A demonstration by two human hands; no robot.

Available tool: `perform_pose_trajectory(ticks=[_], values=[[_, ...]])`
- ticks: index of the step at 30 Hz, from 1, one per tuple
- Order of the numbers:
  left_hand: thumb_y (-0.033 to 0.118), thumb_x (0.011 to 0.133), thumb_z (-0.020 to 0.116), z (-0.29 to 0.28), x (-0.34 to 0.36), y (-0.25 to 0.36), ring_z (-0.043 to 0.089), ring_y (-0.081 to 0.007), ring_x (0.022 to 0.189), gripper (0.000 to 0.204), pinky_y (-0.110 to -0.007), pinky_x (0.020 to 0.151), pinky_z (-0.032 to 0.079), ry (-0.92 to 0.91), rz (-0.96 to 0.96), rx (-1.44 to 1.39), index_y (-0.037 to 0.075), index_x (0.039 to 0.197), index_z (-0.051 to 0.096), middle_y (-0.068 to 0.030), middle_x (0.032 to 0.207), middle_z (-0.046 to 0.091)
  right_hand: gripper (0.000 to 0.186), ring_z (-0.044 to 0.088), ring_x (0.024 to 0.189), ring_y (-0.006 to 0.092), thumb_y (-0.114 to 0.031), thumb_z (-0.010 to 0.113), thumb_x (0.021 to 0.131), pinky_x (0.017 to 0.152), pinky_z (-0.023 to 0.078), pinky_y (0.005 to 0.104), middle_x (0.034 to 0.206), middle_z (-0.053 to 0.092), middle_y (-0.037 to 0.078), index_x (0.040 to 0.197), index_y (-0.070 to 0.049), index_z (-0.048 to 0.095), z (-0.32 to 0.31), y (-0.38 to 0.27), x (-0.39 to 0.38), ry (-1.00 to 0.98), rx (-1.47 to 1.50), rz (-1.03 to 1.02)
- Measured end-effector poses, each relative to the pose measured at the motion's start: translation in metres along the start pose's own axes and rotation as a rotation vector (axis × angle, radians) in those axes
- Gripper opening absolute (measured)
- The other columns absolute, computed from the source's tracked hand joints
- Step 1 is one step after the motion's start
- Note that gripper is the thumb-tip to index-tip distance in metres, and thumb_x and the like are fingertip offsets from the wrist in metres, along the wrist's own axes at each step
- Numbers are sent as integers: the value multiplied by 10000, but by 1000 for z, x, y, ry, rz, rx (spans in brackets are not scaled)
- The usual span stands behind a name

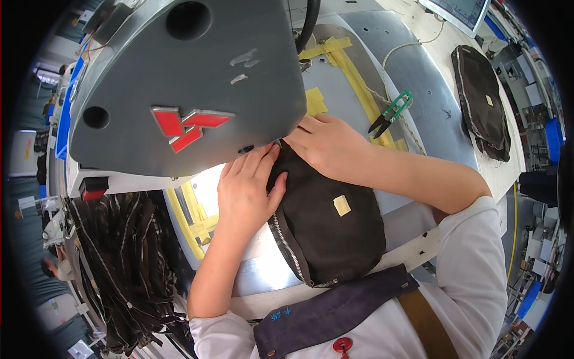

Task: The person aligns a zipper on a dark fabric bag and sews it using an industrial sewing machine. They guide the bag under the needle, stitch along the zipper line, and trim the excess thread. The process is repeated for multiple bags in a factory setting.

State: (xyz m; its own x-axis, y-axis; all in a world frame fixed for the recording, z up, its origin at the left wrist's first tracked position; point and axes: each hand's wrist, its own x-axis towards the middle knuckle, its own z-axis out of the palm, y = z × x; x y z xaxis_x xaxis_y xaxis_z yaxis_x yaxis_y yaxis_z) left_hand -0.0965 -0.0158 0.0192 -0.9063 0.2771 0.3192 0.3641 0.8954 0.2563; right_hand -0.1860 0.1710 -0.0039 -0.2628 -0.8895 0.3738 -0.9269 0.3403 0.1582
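A black fabric pouch [326, 224] with a silver zipper along its left and lower edge lies under the head of a grey sewing machine [251, 90]. A small yellow tag is stuck on it. My left hand [246, 186] rests on the pouch's upper left edge, fingers stretched out and thumb apart. Bent over the pouch's top end, my right hand [327, 146] is closed on the fabric, its fingertips partly hidden by the machine head. The needle area is out of sight behind that head.
Green-handled thread snips [391, 113] lie on the right beside a pale cord. Another black zippered pouch [483, 102] sits at the far right, below a screen [460, 12]. Many zippered black pieces [122, 263] hang in a pile at left. Yellow tape [353, 78] marks the work plate.
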Motion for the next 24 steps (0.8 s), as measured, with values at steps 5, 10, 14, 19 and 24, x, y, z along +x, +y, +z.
perform_pose_trajectory(ticks=[5, 10, 14, 19, 24], values=[[120, 700, 722, 1, 0, 1, 613, -265, 991, 416, -356, 878, 475, 27, 16, -1, 33, 1098, 639, -68, 1169, 624, 195, 531, 886, 185, -142, 614, 722, 695, 472, 274, 936, 535, 41, 860, -26, 689, -3, 1, 1, 25, 15, 5], [126, 702, 722, 0, 1, -1, 612, -268, 984, 407, -360, 879, 475, 33, 23, -10, 34, 1090, 640, -69, 1142, 624, 187, 534, 881, 192, -135, 609, 722, 691, 474, 283, 927, 533, 45, 854, -22, 679, -2, 1, 1, 42, 51, 15], [128, 703, 723, -1, 1, -1, 609, -267, 984, 405, -361, 877, 476, 28, 32, -19, 34, 1088, 640, -72, 1133, 621, 171, 535, 876, 189, -133, 607, 721, 680, 475, 286, 912, 533, 35, 837, -27, 675, -3, 1, 2, 45, 57, 23], [136, 711, 719, -3, 1, -1, 605, -271, 990, 406, -366, 879, 472, 6, 31, -16, 31, 1095, 638, -73, 1133, 618, 160, 541, 859, 178, -131, 606, 719, 660, 475, 286, 899, 534, 29, 828, -33, 672, -4, 0, 3, 53, 36, 31], [146, 720, 716, -2, 2, -4, 601, -274, 1007, 411, -369, 889, 470, 1, 16, -7, 27, 1105, 637, -77, 1139, 616, 179, 546, 835, 171, -130, 607, 716, 652, 476, 283, 896, 536, 32, 846, -24, 671, 0, 4, 5, 54, 20, 41]])
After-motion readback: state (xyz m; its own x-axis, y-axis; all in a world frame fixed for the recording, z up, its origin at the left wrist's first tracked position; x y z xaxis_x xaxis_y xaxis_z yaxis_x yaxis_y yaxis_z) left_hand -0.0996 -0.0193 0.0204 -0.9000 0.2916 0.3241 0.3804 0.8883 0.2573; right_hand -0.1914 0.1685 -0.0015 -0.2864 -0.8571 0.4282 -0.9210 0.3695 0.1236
